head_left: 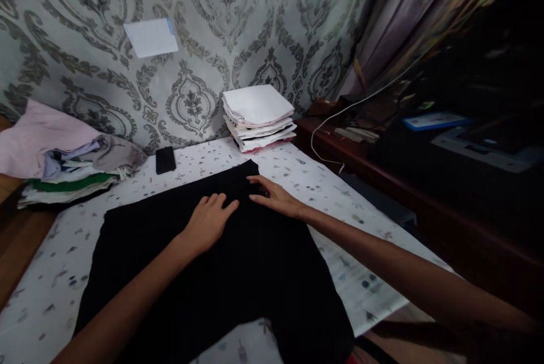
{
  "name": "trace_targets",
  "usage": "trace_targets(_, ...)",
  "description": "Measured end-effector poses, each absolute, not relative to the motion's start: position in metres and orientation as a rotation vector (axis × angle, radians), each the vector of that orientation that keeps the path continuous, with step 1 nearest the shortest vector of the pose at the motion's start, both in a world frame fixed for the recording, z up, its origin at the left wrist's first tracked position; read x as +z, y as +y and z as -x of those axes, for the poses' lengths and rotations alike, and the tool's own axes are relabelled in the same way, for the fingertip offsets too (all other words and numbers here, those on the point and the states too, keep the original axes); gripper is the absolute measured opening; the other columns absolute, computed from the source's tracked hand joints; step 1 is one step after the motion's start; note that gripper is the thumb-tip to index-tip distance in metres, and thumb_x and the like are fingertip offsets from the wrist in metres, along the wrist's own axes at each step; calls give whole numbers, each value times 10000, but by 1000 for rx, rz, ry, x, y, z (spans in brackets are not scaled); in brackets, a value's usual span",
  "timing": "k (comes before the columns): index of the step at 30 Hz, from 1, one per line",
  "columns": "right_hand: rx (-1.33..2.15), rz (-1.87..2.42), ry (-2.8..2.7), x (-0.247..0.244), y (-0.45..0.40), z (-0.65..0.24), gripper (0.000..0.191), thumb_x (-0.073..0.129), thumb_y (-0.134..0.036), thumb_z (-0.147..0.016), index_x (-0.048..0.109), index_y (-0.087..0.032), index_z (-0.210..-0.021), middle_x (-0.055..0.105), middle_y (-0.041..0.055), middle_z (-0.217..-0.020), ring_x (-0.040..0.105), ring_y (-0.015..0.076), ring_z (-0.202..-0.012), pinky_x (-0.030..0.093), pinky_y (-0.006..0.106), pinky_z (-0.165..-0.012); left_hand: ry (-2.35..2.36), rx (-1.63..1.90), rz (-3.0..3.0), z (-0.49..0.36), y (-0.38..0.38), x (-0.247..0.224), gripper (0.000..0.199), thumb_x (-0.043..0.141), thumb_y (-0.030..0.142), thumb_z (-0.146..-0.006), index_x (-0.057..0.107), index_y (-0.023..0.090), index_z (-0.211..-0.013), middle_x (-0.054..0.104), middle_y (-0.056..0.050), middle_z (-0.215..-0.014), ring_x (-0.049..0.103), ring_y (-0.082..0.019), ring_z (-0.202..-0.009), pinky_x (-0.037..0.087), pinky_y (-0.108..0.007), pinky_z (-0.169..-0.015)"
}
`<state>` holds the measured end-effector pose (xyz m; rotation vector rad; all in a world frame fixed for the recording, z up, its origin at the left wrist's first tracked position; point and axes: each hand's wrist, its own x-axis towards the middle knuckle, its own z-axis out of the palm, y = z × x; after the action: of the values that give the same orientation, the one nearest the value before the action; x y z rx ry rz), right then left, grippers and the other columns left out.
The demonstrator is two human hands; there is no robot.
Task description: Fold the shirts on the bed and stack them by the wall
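Observation:
A black garment (238,273) lies spread out on the patterned white sheet (348,222). Its kind cannot be told, but a notch at its near edge lets the sheet show through. My left hand (209,221) rests palm down on the dark cloth, fingers slightly curled and thumb apart. To its right, close to the far right corner of the garment, is my right hand (276,197), with thumb and fingers spread over the cloth. Neither hand visibly grips anything.
A stack of folded white clothes (258,114) stands by the wall. Left of it are a black phone (165,160) and a loose clothes pile (63,148). A dark wooden ledge (357,165) with a white cable (361,104) runs along the right.

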<state>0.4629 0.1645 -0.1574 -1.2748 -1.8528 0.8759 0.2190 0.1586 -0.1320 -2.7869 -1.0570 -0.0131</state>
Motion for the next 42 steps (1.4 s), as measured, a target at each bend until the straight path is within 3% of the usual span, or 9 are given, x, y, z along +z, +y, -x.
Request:
trace_targets(3,729,1443,-1713,-165,173,-453,387,609,-239,-856,598,-224,-1243,680,75,-1153,628,228,-1092,488,422,-961,-1075,91,2673,-245,168,-139,503,426,59,-897,530,196,-1370,621,-142,-1164,579,-282,-1037,450,-418,-856)
trace_targets(7,616,1548,-1638,-171,183,-447,461,571,-53,-745,647,-238,-1160,722,25,-1044,664,199,-960,503,373,-898,-1050,180,2565,-247,174,-135,361,457,70,-884,624,146,-1194,645,-151,-1105,584,-287,-997,435,-416,-843)
trace_targets(12,653,1596,-1574,-170,179,-449,434,541,-22,-690,696,-231,-1038,734,4,-956,671,177,-870,511,324,-833,-1058,241,2493,-226,168,-125,317,510,61,-842,650,127,-1119,666,-142,-1053,598,-292,-961,440,-420,-822)
trace_targets(18,713,1643,-1543,-168,167,-452,226,552,-102,-732,704,-223,-847,683,-23,-752,625,152,-693,494,283,-689,-1025,174,2531,-208,167,-142,410,414,55,-897,610,78,-1257,549,-187,-1422,536,-306,-1244,466,-425,-921)
trace_targets(28,252,1649,-2108,-168,149,-455,247,544,-62,-798,688,-197,-947,669,62,-977,607,189,-897,450,282,-719,-972,59,2686,-196,174,-158,460,305,71,-947,588,74,-1310,518,-195,-1470,476,-283,-1366,431,-489,-1054)
trace_targets(32,281,1623,-2185,-160,141,-459,130,579,-216,-863,704,-210,-896,682,53,-903,616,194,-799,450,302,-684,-1003,19,2790,-189,171,-151,424,345,124,-966,581,124,-1318,591,-176,-1399,508,-288,-1342,383,-522,-1102)
trace_targets(36,342,1640,-2042,-149,160,-460,223,518,-292,-930,704,-209,-838,690,42,-842,623,185,-746,464,308,-697,-1123,-276,2934,-189,177,-136,339,430,299,-994,561,211,-1294,695,-93,-1237,625,-244,-1177,439,-480,-1056)
trace_targets(39,275,1598,-2026,-148,196,-447,237,472,-214,-945,707,-193,-975,706,83,-1017,650,217,-944,494,334,-851,-1307,-499,2925,-201,194,-135,332,399,348,-1011,564,199,-1259,705,-86,-1179,660,-216,-1079,499,-415,-984)
trace_targets(42,262,1605,-2130,-156,235,-426,318,470,-173,-941,645,-160,-1206,642,130,-1292,582,229,-1215,452,342,-1029,-1454,-472,2870,-222,215,-146,395,388,329,-1012,531,144,-1331,620,-143,-1358,571,-240,-1267,435,-422,-1082)
